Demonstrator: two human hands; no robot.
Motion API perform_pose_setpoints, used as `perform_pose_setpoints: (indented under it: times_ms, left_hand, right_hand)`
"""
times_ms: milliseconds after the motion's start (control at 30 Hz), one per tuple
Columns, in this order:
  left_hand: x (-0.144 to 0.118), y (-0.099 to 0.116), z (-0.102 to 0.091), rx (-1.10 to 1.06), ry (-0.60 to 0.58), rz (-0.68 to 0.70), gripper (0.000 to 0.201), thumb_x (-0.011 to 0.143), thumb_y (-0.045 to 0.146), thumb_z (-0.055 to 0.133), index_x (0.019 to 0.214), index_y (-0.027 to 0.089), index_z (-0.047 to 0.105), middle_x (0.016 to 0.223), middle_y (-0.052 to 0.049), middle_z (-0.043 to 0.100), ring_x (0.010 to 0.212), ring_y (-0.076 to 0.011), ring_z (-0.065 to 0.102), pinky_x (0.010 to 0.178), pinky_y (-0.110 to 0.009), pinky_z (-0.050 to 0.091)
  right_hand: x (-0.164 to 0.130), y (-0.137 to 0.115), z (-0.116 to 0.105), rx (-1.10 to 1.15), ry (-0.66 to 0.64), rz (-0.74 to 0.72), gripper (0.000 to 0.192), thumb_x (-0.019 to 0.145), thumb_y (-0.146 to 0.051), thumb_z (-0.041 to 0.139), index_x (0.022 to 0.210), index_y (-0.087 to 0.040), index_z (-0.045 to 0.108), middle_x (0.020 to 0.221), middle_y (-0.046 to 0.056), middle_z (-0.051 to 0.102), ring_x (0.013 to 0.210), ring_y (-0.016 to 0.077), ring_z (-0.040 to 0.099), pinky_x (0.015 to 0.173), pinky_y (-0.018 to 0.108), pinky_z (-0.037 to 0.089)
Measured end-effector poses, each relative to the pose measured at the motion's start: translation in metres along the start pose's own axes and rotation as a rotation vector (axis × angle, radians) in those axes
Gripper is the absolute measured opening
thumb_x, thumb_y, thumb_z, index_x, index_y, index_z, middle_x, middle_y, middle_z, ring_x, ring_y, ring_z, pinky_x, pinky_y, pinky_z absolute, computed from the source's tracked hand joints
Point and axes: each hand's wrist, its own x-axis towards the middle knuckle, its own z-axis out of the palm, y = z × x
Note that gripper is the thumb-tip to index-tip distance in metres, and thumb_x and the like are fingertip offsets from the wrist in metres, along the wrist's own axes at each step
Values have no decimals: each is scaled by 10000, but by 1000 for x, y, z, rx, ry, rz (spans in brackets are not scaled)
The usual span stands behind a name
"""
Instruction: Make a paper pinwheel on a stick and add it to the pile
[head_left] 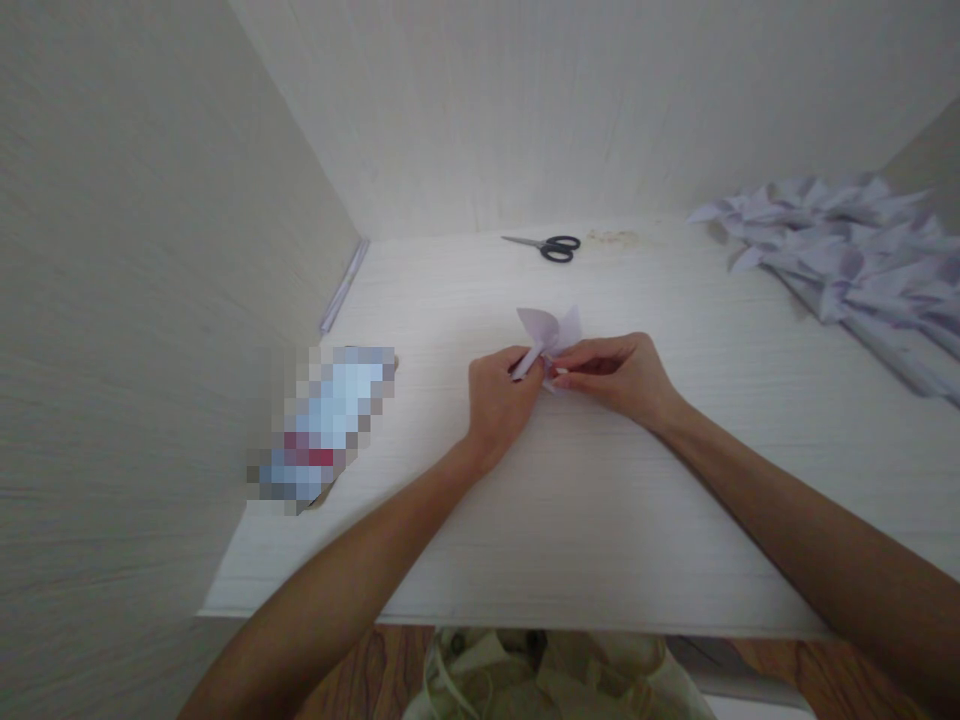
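Observation:
A small pale lilac folded paper piece [550, 330] sits at the middle of the white table [600, 500], its pointed flaps standing up. My left hand [501, 400] pinches its lower left stem between thumb and fingers. From the right, my right hand [615, 375] grips the base of the same paper piece with its fingertips. Both hands rest low over the tabletop.
Black-handled scissors [546, 245] lie near the back wall. A heap of several similar lilac folded paper pieces [847, 260] fills the table's right side. A blurred rectangular object [326, 425] lies at the left. Walls close in at left and back.

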Motion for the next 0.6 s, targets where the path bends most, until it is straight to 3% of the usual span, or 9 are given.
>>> perform_pose_setpoints:
  times_ms: [167, 333, 467, 600]
  left_hand:
    - [1, -1, 1, 4, 14, -12, 230, 719, 248, 465, 712, 138, 667, 586, 2, 603, 532, -91, 494, 491, -201, 340]
    - [0, -1, 2, 32, -13, 8, 246, 727, 270, 455, 686, 135, 656, 535, 14, 554, 502, -81, 460, 479, -195, 324]
    - [-1, -1, 2, 66, -19, 25, 245, 726, 267, 453, 645, 133, 641, 518, 17, 526, 495, -76, 446, 469, -192, 305]
    - [0, -2, 2, 60, -15, 6, 234, 719, 255, 454, 643, 133, 638, 523, 18, 527, 501, -78, 447, 479, -194, 314]
  right_hand:
    - [-1, 0, -1, -154, 52, -52, 149, 563, -271, 703, 690, -194, 688, 695, 21, 686, 630, 151, 621, 605, 286, 510]
    - [-2, 2, -3, -483, 153, -167, 179, 712, -337, 580, 718, -180, 666, 634, 23, 655, 563, 132, 582, 543, 262, 451]
    - [-2, 4, -3, -828, 162, -333, 209, 779, -318, 503, 689, -178, 629, 647, 33, 629, 591, 129, 556, 563, 255, 403]
    - [-4, 6, -2, -922, 136, -388, 203, 803, -291, 471, 710, -177, 611, 664, 34, 616, 590, 122, 534, 553, 248, 384]
